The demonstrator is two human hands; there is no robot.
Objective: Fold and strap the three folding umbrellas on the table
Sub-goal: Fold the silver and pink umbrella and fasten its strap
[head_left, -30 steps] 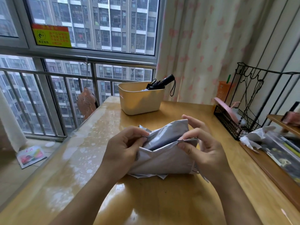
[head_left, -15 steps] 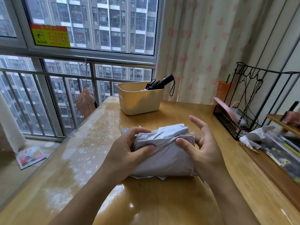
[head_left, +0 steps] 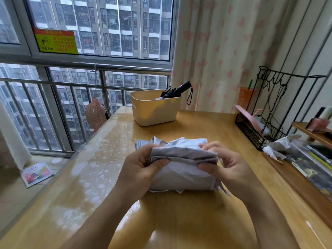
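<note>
A pale grey folding umbrella (head_left: pixel 181 169) lies bundled on the wooden table (head_left: pixel 188 221) in front of me. My left hand (head_left: pixel 142 166) grips its left end, thumb pressed over the folded cloth. My right hand (head_left: pixel 226 166) pinches the right end, fingers curled round the top folds. A black folded umbrella (head_left: pixel 177 91) with a wrist loop sticks out of the cream bin (head_left: pixel 156 110) at the far side of the table. A bit of white shows inside the bin beside it.
A black wire rack (head_left: pixel 260 130) holding pink items stands at the right. A wooden shelf (head_left: pixel 305 180) with papers and crumpled tissue runs along the right edge. Windows with railings lie left; a curtain hangs behind the bin.
The loose flap of grey cloth has been folded down over the bundle. My right hand went from open fingers to pinching the umbrella's right end; my left hand kept its grip.
</note>
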